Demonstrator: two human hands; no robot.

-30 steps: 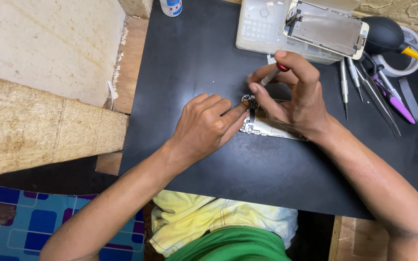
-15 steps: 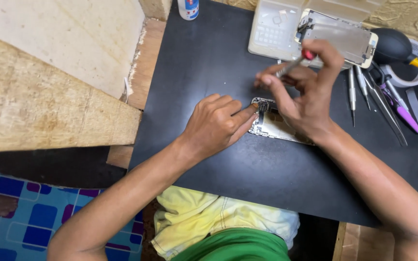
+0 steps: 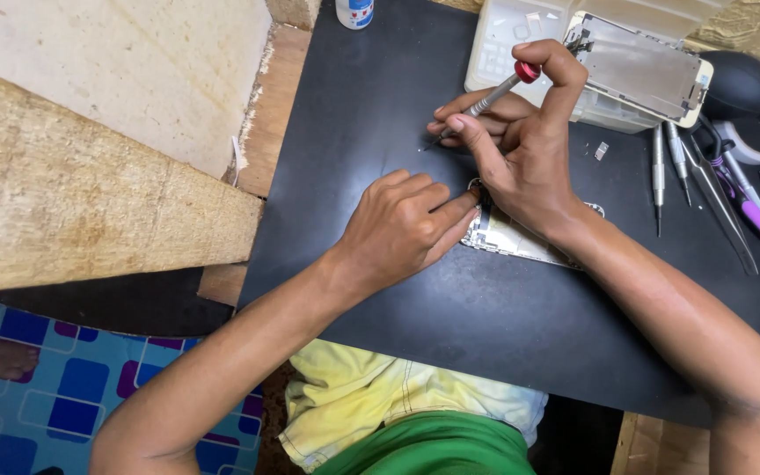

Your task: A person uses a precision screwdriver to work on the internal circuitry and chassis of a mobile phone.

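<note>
My right hand [image 3: 521, 149] grips a small screwdriver [image 3: 494, 92] with a metal shaft and a red cap under the index finger. Its tip touches the black mat [image 3: 380, 88] to the left of the hand, away from the phone. My left hand [image 3: 402, 224] rests on the mat with its index finger pressing the left end of an opened phone body [image 3: 512, 237], which lies flat and is partly hidden under my right wrist.
A white parts tray [image 3: 503, 40] with a detached phone screen [image 3: 639, 66] on it stands at the back. Screwdrivers [image 3: 659, 171], tweezers [image 3: 723, 211] and a purple tool [image 3: 754, 215] lie at the right near a black air blower [image 3: 741, 84]. Wooden boards [image 3: 90, 202] border the left.
My right hand has lifted the screwdriver off the phone and swung its tip left onto the mat. The left hand has stayed on the phone. The view shifted slightly.
</note>
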